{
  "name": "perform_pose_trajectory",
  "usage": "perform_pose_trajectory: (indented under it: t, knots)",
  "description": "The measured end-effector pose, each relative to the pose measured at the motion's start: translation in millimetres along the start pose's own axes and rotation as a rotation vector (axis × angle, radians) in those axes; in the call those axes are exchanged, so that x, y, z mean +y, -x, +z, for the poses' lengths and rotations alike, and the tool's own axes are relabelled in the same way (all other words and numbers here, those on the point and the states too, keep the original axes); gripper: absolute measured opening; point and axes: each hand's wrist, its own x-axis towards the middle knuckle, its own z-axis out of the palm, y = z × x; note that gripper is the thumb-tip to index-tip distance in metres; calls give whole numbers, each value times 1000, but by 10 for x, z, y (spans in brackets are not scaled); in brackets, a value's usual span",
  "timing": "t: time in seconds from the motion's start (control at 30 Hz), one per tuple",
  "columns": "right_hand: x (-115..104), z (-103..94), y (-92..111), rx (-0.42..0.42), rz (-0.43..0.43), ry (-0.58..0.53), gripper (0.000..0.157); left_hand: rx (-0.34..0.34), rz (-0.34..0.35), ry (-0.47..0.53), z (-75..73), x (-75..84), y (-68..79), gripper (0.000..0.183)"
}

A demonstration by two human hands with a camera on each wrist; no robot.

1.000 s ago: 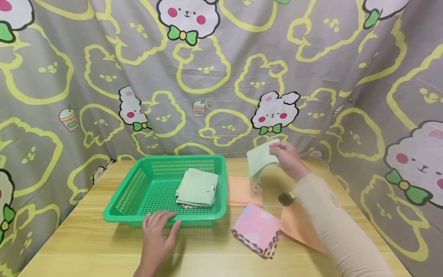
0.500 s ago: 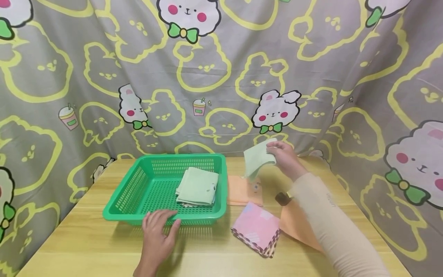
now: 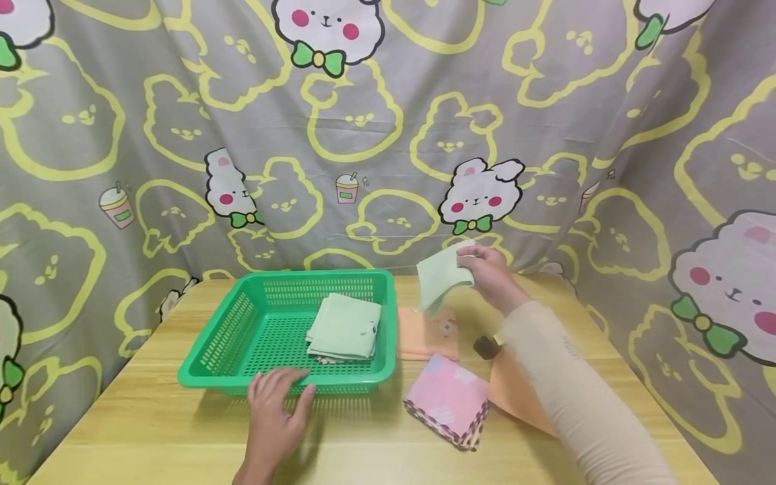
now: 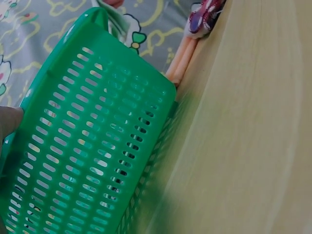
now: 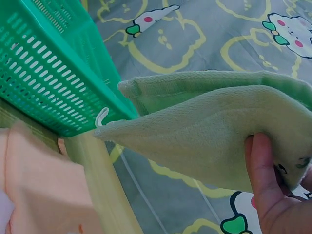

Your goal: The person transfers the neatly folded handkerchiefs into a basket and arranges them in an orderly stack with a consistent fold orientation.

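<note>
In the head view the two hands are well apart. The left hand [image 3: 279,414] has its fingers bent over the near rim of the green basket [image 3: 212,381], thumb on the outer side, probably so that the light basket does not slide. The right hand [image 3: 494,276] pinches a pale green cloth [image 3: 442,273] by one end, raised above the counter [image 3: 351,448] to the right of the basket. A folded green cloth [image 3: 345,327] lies flat inside, towards the basket's right wall, which seems the easier side for the right hand to reach. A folded orange cloth [image 3: 424,337] lies just beside the basket, a pink cloth [image 3: 448,397] with checked edges nearer the person, and another orange cloth [image 3: 518,394] is partly hidden by the right sleeve [image 3: 582,377].

In the left wrist view the slotted basket wall fills much of the frame; only a bit of the left hand shows at the rim.

In the right wrist view the thumb [image 5: 263,175] presses the held cloth from one side, the other fingers mostly hidden. Its layers gape away from the grip, likely because only that end is supported; a small loop [image 5: 101,117] sticks out at the far corner.
</note>
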Motion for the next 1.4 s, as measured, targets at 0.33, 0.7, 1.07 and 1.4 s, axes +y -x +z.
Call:
perform_pose_trajectory:
  t: [0.33, 0.7, 1.07, 1.4]
  knots:
    - [-10, 82, 1, -20, -16, -29, 28, -4, 7, 2, -16, 3, 7, 23]
    - [-38, 190, -7, -27, -27, -78, 21, -6, 20, 8, -4, -2, 5, 25]
    - [-52, 278, 6, -47, -4, -116, 21, -15, 14, -3, -15, 0, 9, 25]
    - [-47, 352, 10, -51, -4, -132, 20, -21, 3, -8, -12, 0, 10, 25]
